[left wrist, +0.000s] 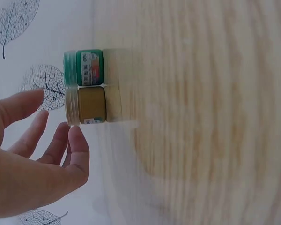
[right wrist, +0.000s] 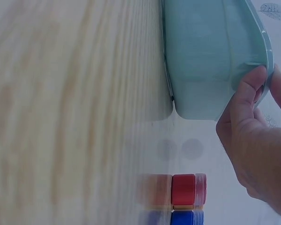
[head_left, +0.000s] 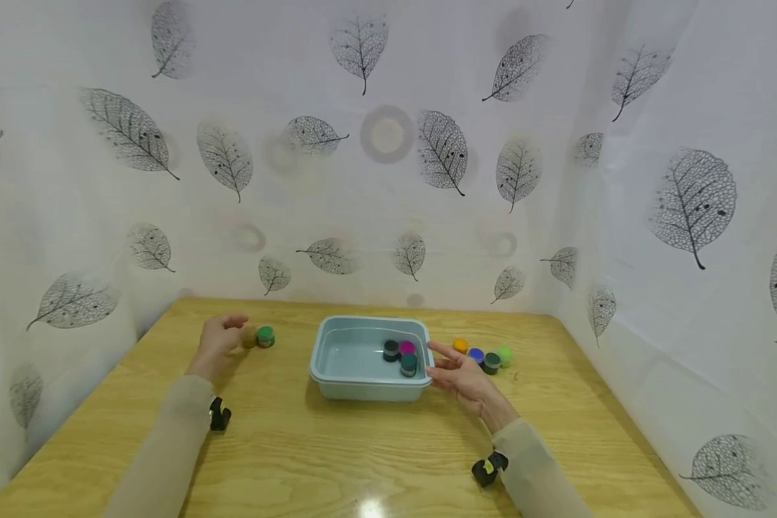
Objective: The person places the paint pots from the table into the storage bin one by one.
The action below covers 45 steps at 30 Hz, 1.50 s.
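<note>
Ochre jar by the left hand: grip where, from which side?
Probably the sides of its lid, from the left or above: the ochre jar stands upright, the green jar crowds its right, and the left hand is at its left.

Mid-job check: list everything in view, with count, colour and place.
Table: 1, yellow-brown wood, in front
Curtain: 1, white with dark leaves, around table
Bin: 1, pale blue-green, on table
Jars: 3, black, magenta, teal, in bin
Jars: 2, brown, green, left of bin
Jars: 5 seen, orange, red, blue, dark green, lime, right of bin
Wrist cameras: 2, black, at wrists
Sleeves: 2, beige, on both arms
Left hand: 1, bare, beside brown jar
Right hand: 1, bare, gripping bin's right rim
</note>
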Tool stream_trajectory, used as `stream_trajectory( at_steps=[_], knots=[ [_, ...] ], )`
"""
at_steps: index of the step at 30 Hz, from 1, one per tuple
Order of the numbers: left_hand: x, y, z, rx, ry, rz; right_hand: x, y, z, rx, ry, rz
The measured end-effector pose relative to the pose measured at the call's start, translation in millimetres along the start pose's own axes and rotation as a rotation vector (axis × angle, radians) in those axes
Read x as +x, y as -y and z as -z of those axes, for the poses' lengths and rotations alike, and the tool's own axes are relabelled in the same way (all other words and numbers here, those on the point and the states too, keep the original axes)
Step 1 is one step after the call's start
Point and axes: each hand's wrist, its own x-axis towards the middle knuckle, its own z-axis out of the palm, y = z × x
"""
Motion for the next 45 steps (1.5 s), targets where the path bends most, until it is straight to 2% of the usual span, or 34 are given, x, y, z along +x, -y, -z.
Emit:
stream_trajectory(
  at_steps=[4,13,29,32,45],
  knots=[
    [5.1,2.9,5.0,0.016,0.029,0.027,-0.8,-1,0,0.0,0.014,0.001],
    [14.1,6.6,11.4,0.049,0.017,0.068,-1.2,-2,1,-0.002,0.026,0.006],
    [21.5,11.4,16.4,0.032,0.166,0.075,0.7,-3,1,0.004,0.033,0.009],
    [23.2,12.8,17.8,0.052,0.19,0.066,0.3,-2,1,0.0,0.03,0.01],
    [23.9,12.5,18.6,0.179,0.199,0.059,0.6,-1,1,-0.007,0.007,0.005]
  ],
)
